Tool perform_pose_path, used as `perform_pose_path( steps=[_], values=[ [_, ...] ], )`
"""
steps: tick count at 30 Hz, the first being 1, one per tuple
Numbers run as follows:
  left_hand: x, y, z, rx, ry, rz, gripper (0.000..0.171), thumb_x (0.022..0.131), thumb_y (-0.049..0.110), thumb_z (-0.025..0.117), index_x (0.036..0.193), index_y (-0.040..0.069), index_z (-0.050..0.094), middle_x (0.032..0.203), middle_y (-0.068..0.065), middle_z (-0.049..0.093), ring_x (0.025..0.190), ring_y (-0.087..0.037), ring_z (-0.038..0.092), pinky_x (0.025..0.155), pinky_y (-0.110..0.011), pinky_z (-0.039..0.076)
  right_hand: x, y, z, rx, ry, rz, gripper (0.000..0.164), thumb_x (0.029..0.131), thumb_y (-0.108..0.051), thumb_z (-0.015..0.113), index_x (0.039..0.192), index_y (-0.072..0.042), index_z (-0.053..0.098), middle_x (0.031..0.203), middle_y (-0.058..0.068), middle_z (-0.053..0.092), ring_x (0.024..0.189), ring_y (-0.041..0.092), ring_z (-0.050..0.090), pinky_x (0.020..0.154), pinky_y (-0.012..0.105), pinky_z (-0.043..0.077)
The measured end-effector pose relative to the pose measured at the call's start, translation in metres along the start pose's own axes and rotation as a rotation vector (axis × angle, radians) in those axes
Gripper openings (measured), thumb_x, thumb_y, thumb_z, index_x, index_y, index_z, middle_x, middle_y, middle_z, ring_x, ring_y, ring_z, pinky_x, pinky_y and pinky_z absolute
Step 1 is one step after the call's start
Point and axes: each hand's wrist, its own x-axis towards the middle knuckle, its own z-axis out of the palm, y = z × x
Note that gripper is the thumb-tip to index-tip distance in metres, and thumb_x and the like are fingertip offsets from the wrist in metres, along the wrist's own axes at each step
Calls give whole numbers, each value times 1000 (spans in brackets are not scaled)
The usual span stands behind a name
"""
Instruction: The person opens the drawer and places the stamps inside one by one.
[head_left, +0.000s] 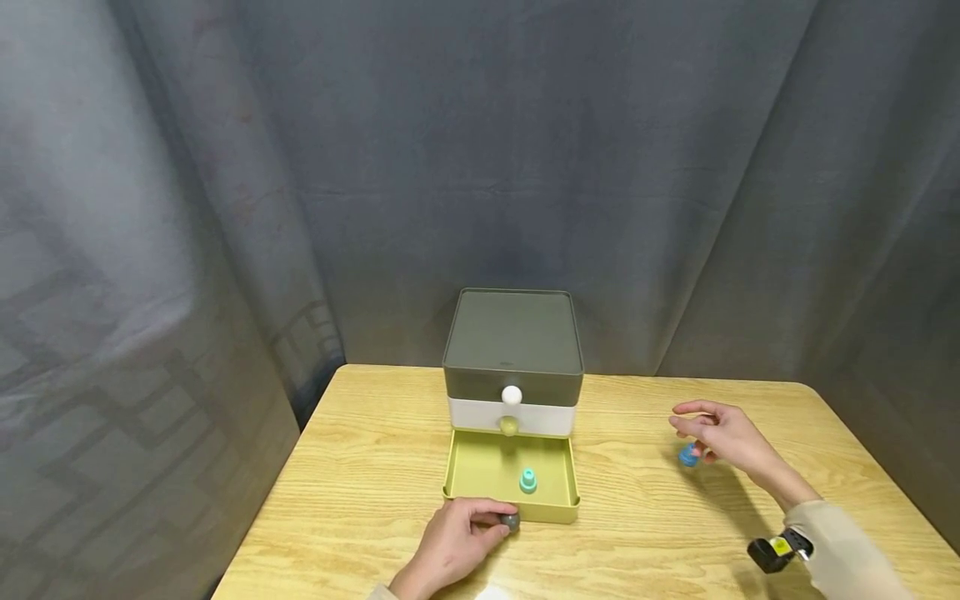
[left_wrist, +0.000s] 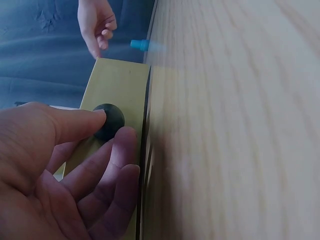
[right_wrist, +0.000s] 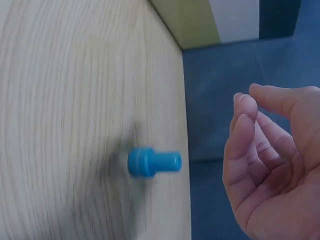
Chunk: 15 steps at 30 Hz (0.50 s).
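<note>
My left hand (head_left: 461,537) pinches the dark round knob (left_wrist: 111,122) on the front of the yellow-green bottom drawer (head_left: 551,512) between thumb and fingers. That drawer is pulled out, and a small turquoise stepped peg (head_left: 528,481) stands inside it. Over the right part of the table, my right hand (head_left: 723,437) hovers with loosely bent fingers that hold nothing. Just below it a blue stepped peg (right_wrist: 155,161) stands upright on the wood, apart from the fingers in the right wrist view.
The drawer belongs to a small cabinet (head_left: 513,329) with a dark grey top drawer and a white middle one (head_left: 468,414). Their knobs are white (head_left: 512,395) and yellow-green (head_left: 508,426). Grey curtains (head_left: 480,167) hang behind the wooden table (head_left: 360,467).
</note>
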Motion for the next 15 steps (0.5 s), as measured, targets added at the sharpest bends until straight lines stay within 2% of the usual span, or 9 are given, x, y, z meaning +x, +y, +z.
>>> perform_pose_path(
  steps=[6, 11, 15],
  values=[
    [0, 0, 1, 19, 6, 3, 21, 92, 17, 82, 111, 26, 84, 105, 5, 83, 79, 3, 70, 68, -21, 54, -5, 13, -12, -25, 23, 50, 63, 110, -35, 61, 150, 11, 46, 93, 1, 75, 65, 12, 60, 57, 28, 50],
    [0, 0, 0, 65, 14, 23, 19, 92, 20, 82, 110, 29, 84, 102, 10, 83, 87, 2, 73, 74, -24, 54, -10, 25, -14, -52, 11, 87, 67, 109, -37, 63, 150, 13, 44, 78, -1, 65, 62, 10, 56, 58, 28, 52],
    [0, 0, 0, 72, 11, 23, 19, 93, 21, 82, 110, 30, 84, 101, 12, 83, 89, 0, 74, 77, -27, 55, -10, 34, -12, -30, -5, 109, 67, 109, -36, 63, 150, 13, 44, 73, -2, 64, 63, 10, 59, 59, 27, 54]
  ],
)
